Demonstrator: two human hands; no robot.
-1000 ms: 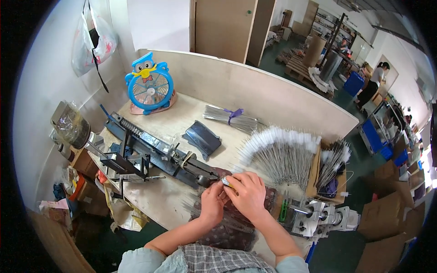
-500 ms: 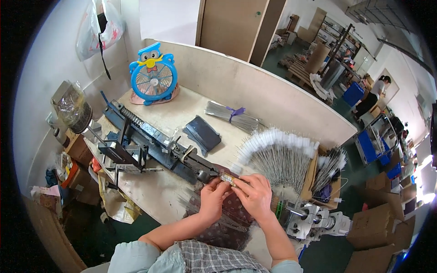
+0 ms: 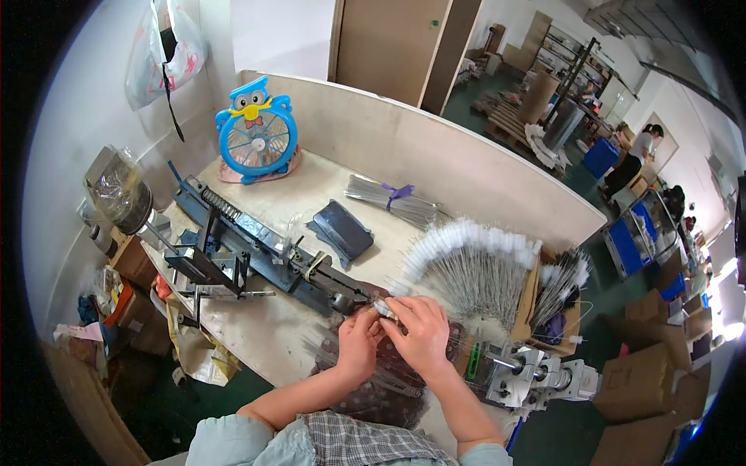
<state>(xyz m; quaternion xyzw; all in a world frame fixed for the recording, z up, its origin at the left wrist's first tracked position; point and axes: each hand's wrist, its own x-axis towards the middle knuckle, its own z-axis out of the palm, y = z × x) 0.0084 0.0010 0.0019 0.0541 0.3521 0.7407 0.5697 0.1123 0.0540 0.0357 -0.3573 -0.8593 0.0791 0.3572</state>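
Pinching white pc (image 3: 383,308) w/ R hand (image 3: 420,329), grip clamped on it, L hand (image 3: 358,340) just beside, can't tell its grip

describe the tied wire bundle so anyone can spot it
Find the long pale partition behind the cream worktable. Near its foot lies a slim grey wire bundle; unlike the nearby fanned wires with white tips, it wears a purple tie.
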